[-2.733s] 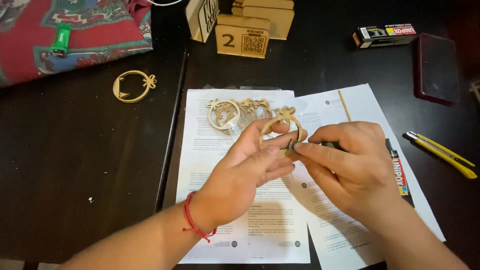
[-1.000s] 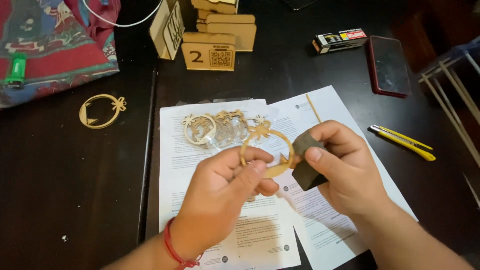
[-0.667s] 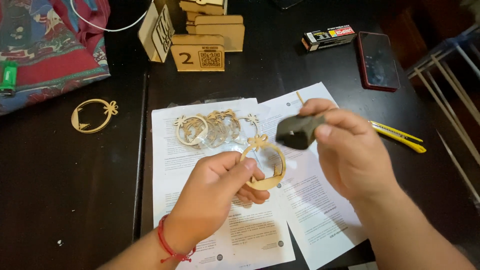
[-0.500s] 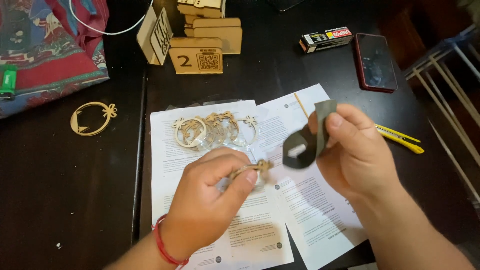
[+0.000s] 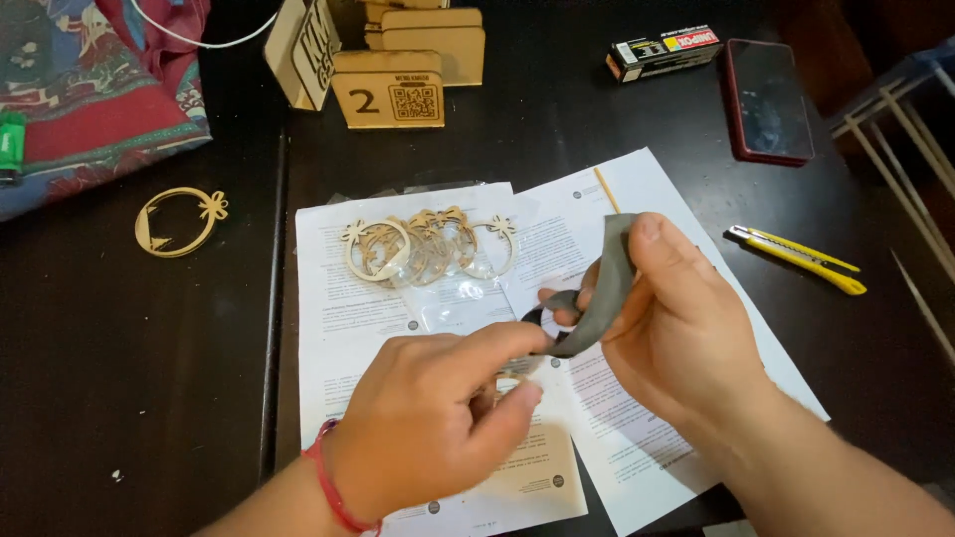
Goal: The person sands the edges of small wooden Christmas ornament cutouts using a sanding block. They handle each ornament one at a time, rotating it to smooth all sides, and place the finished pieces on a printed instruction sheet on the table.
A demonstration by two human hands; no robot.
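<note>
Centrally, a grey folded sanding sheet [image 5: 602, 298] sits pinched between the thumb and fingers of the right hand [image 5: 676, 328], closed firmly on it, above the printed paper sheets [image 5: 338, 328]. At 7 o'clock from the sheet, the left hand [image 5: 438, 418] is curled shut around a small wooden ornament [image 5: 512, 366], of which only a pale sliver shows between the fingers; its fingertips touch the lower end of the grey sheet. A red cord bracelet [image 5: 328, 487] circles the left wrist.

At 10 o'clock from the hands, a cluster of round wooden ornaments [image 5: 423, 249] with bow tops lies overlapped on the papers. A single round ornament [image 5: 177, 221] lies apart at 9 o'clock on the dark table [image 5: 149, 398].

At 12 o'clock stand tan wooden sign blocks [image 5: 388, 89], rectangular; the front one bears a numeral and a square code. At 1 o'clock lies a long narrow box [image 5: 665, 52], dark with yellow and red label ends, just beside a dark red phone [image 5: 768, 99]. A yellow utility knife [image 5: 796, 261] lies at 3 o'clock. A patterned red cloth [image 5: 99, 99] with a green lighter [image 5: 10, 144] occupies 10 o'clock, far corner.
</note>
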